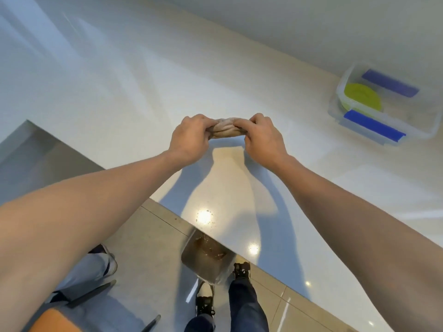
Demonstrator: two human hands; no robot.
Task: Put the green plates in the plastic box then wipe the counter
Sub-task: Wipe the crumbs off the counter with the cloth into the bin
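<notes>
Both my hands grip a bunched brownish cloth (225, 129) above the middle of the white counter (148, 97). My left hand (190, 137) pinches its left end and my right hand (262, 137) pinches its right end, so the cloth is stretched between them. At the far right of the counter stands a clear plastic box (340, 92) with blue clip handles. Green plates (362, 98) lie inside it, partly hidden by the nearer blue handle.
A steel surface (36, 152) adjoins the counter at the left. Below the counter's near edge a bin (203, 257) with brown scraps stands on the tiled floor, by my feet. Another person's leg and shoe (96, 267) are at the lower left.
</notes>
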